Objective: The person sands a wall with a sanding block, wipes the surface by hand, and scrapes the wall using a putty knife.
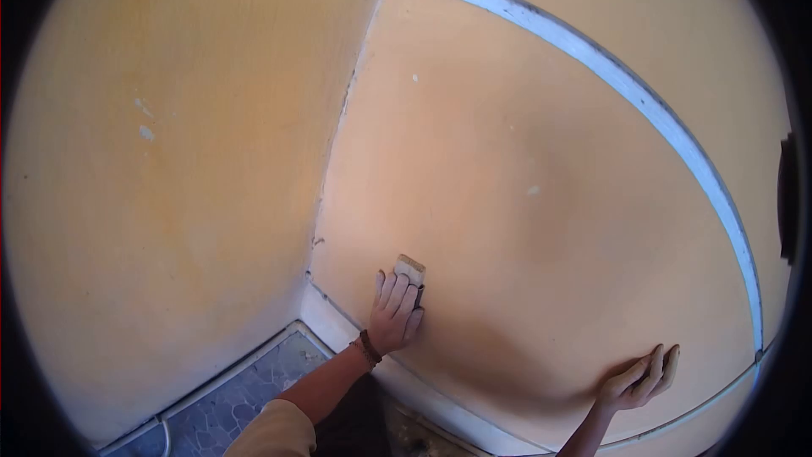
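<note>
My left hand (395, 311), dusty on the fingers and with a dark bracelet at the wrist, is wrapped round a small pale sanding block (411, 267). It presses the block to the lower left of the peach wall (474, 161), close to the corner. Farther right and lower, my right hand (640, 383) is up against the same wall, its fingers stretched and slightly bent, with nothing in them. Small white spots mark the wall's paint above both hands.
A yellow wall (169, 203) meets the peach one at the left corner. A light blue raised strip (592, 51) curves across the upper right. Below run a white skirting (334, 315), grey patterned floor tiles (228, 398) and a thin pale pipe or cable (166, 436).
</note>
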`<state>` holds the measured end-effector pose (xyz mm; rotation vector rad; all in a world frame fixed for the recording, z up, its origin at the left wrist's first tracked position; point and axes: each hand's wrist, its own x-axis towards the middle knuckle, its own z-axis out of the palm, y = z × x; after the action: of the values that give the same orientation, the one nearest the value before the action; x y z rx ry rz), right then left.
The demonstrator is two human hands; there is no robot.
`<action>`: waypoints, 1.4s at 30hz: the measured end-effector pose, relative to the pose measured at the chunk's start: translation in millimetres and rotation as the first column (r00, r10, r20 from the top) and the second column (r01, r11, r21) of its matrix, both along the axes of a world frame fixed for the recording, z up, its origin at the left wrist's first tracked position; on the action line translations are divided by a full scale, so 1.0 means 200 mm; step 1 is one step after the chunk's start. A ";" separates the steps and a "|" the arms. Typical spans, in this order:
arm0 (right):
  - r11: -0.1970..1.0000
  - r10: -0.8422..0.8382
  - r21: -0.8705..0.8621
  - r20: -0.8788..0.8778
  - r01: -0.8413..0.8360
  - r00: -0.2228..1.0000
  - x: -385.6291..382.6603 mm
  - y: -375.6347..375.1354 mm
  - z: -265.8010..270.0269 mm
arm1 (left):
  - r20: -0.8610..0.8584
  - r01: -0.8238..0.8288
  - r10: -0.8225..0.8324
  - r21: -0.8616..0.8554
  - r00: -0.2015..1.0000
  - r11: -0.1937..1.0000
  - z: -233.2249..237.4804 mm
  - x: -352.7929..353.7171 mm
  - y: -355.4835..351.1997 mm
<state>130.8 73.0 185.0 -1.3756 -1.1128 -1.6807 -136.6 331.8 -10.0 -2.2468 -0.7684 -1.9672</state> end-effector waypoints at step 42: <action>0.994 -0.097 0.060 0.042 0.095 0.994 0.01 0.01 -0.03 | 0.079 -0.078 0.071 0.090 0.994 0.993 0.49 -0.54 0.45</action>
<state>133.6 74.9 179.6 -1.3806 -1.0286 -1.8060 -244.2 422.6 88.7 -2.0724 -0.7400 -2.0191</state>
